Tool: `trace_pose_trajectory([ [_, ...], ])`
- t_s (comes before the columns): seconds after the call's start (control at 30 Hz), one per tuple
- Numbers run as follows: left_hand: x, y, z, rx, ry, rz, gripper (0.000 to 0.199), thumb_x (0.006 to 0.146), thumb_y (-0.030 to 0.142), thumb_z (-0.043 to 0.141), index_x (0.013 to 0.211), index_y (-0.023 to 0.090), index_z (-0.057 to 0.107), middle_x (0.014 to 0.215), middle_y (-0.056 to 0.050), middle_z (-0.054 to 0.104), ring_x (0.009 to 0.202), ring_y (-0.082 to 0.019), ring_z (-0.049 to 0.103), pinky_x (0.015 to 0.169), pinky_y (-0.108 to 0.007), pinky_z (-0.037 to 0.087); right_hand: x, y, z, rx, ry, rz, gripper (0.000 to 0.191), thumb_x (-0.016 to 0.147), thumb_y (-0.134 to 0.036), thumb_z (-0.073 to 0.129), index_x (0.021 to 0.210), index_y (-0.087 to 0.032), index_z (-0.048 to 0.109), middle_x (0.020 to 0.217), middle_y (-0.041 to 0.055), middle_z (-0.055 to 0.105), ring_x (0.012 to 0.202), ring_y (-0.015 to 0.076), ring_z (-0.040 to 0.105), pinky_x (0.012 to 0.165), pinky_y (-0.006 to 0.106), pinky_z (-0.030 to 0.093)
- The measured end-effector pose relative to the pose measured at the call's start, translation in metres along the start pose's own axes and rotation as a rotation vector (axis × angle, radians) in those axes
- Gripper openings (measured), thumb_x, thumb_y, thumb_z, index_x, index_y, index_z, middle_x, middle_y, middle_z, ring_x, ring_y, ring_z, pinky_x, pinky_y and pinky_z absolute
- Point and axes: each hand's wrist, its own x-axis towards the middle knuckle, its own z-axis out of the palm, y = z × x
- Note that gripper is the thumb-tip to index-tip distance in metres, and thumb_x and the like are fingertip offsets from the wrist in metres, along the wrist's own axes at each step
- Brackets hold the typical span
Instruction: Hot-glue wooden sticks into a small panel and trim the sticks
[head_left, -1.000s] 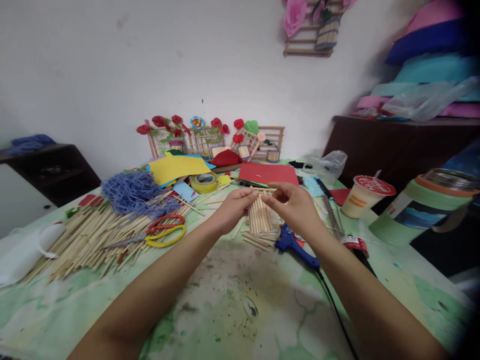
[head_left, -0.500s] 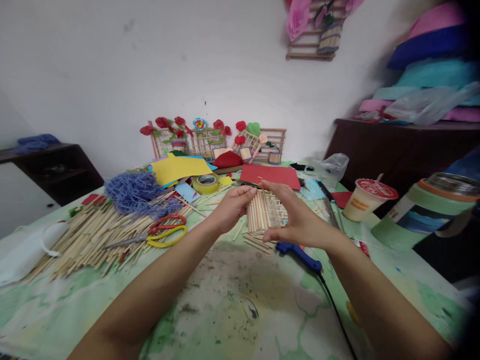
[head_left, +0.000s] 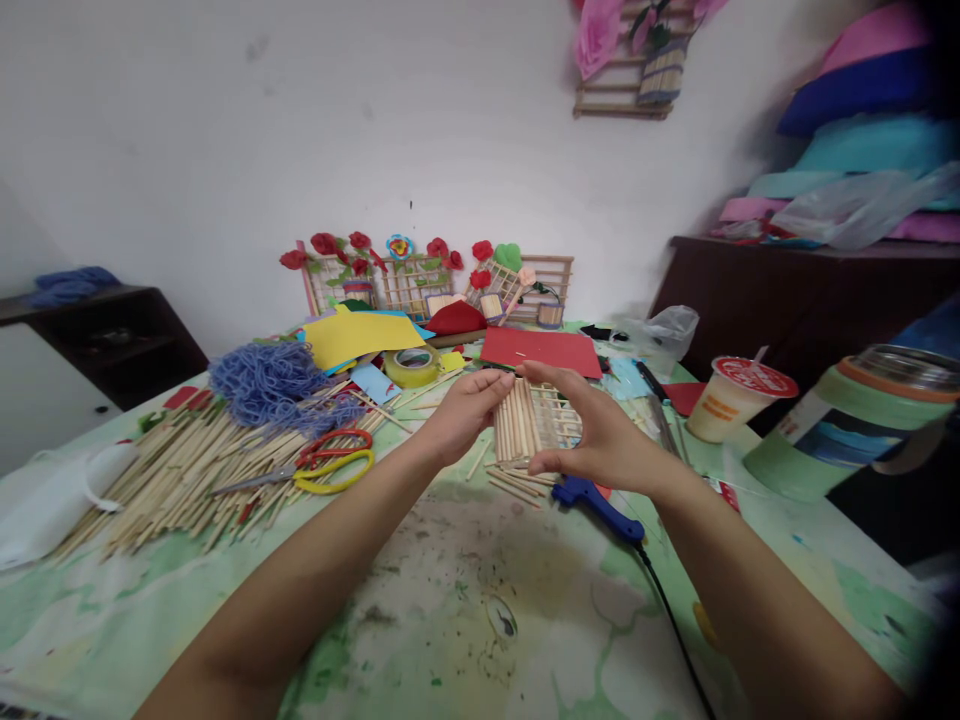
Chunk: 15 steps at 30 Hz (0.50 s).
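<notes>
L hand (head_left: 469, 415) pinches far L corner of pale wooden-stick panel (head_left: 516, 430); sticks' long axis approx. near–far. Panel lies betw. hands; R hand (head_left: 600, 432) open in wide C, thumb nr. near edge, fingertips nr. far edge.

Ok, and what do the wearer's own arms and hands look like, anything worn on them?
The left hand and right hand are ungloved, with no ring, watch or bracelet visible. No sleeve shows on either forearm.
</notes>
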Motion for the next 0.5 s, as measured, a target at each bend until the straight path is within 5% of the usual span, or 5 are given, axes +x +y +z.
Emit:
trace_pose_trajectory([
  [0.5,0.002,-0.006,0.0,0.142,0.081,0.074,0.033,0.077,0.048,0.062,0.077,0.015,0.058,0.063,0.004,0.047,0.053,-0.007,0.038,0.051,-0.021,0.03,0.002,0.008,0.013,-0.017,0.115,-0.032,0.096,0.055,-0.05,0.082,0.136,-0.025,0.037,0.131,0.0135,0.053,0.12,0.0296,0.051,0.101,0.048,0.04],
])
